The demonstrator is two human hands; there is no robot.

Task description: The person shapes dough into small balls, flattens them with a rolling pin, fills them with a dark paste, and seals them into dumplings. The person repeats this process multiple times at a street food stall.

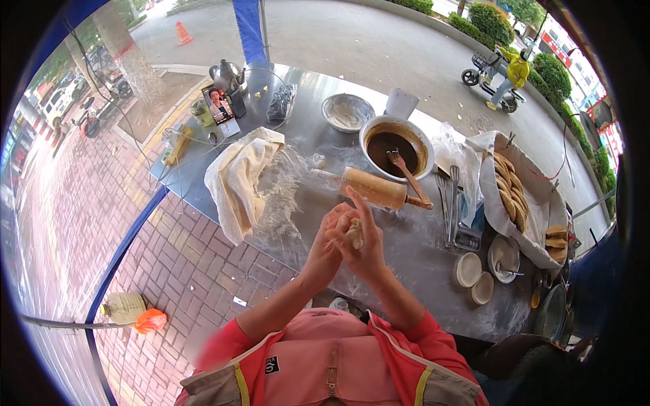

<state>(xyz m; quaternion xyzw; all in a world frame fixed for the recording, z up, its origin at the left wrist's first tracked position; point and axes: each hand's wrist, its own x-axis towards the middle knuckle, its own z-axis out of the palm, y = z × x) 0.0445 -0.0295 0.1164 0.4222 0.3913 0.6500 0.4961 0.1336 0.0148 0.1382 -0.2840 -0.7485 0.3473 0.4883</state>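
A small lump of pale dough is pressed between my two hands above the steel table. My left hand cups it from the left, with curled fingers. My right hand closes around it from the other side, its index finger pointing up; the fingers hide part of the lump. Just beyond lies a thick wooden rolling pin, dusted with flour. Behind the pin stands a bowl of dark brown paste with a wooden-handled spreader leaning in it. A small dough piece rests left of the bowl.
A cream cloth lies beside scattered flour. A metal bowl of flour stands farther back. On the right are tongs, a digital scale, small bowls and a cloth-lined basket with twisted dough. A phone stands back left.
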